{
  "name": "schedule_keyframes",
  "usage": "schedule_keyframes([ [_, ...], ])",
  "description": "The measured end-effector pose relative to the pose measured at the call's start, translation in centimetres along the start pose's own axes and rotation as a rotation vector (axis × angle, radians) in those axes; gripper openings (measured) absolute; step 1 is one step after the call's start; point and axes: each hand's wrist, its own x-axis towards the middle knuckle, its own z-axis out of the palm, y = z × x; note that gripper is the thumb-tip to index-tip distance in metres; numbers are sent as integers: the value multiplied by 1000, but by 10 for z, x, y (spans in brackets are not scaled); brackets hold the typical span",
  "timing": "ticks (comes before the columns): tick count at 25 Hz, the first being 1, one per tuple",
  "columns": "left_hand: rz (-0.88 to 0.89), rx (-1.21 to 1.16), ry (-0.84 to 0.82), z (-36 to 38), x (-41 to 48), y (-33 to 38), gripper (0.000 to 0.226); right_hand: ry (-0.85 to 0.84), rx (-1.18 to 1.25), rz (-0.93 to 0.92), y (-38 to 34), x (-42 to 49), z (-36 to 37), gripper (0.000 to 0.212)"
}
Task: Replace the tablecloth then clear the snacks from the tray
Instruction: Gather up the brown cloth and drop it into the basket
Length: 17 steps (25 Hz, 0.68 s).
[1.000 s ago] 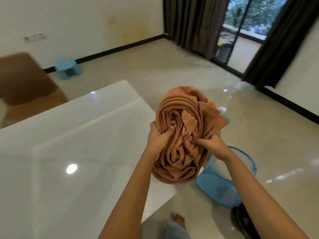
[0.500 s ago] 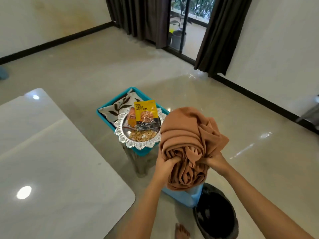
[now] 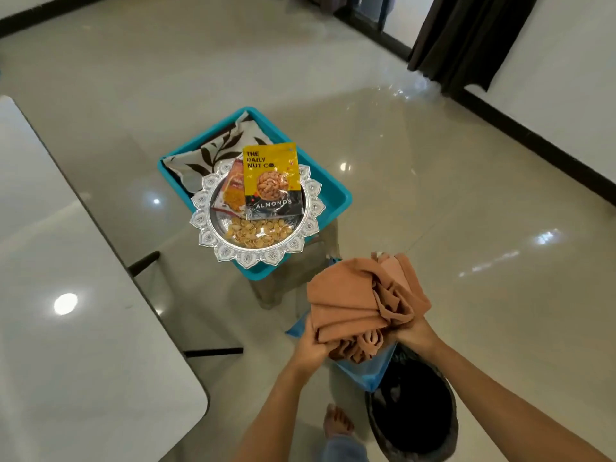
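Observation:
Both hands hold a bunched brown tablecloth (image 3: 360, 301) low over a blue hamper (image 3: 366, 375). My left hand (image 3: 311, 348) grips its lower left side and my right hand (image 3: 415, 335) grips its lower right. The bare white table (image 3: 66, 295) fills the left. Beyond the cloth, a silver scalloped tray (image 3: 233, 251) rests on a teal bin (image 3: 336, 201). A yellow almonds packet (image 3: 271, 178), an orange snack packet (image 3: 231, 191) and loose nuts (image 3: 256, 233) lie on the tray. A folded leaf-patterned cloth (image 3: 213, 151) lies in the bin behind the tray.
A black round bin (image 3: 416, 415) stands on the floor beside the hamper, near my bare foot (image 3: 336, 421). The teal bin sits on a stool (image 3: 290, 281). Dark curtains (image 3: 466, 38) hang at the back right by a white wall. Glossy tiled floor surrounds everything.
The view swung right and down, away from the table and toward the tray. My hands lowered the bunched brown cloth toward the blue hamper.

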Motion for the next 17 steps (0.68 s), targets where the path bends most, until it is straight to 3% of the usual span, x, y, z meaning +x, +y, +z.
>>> schedule_keyframes([
  [2, -30, 30, -49, -2, 10, -15, 84, -10, -32, 56, 7, 3, 2, 82],
  [8, -174, 152, -42, 5, 6, -12, 78, -15, -210, 116, 7, 6, 27, 57],
  [14, -136, 216, -29, -5, -27, 16, 43, 0, -281, 144, -25, -6, 49, 54],
  [17, -135, 230, 16, -30, -45, 30, 48, -22, -350, 112, -53, -20, 65, 41],
])
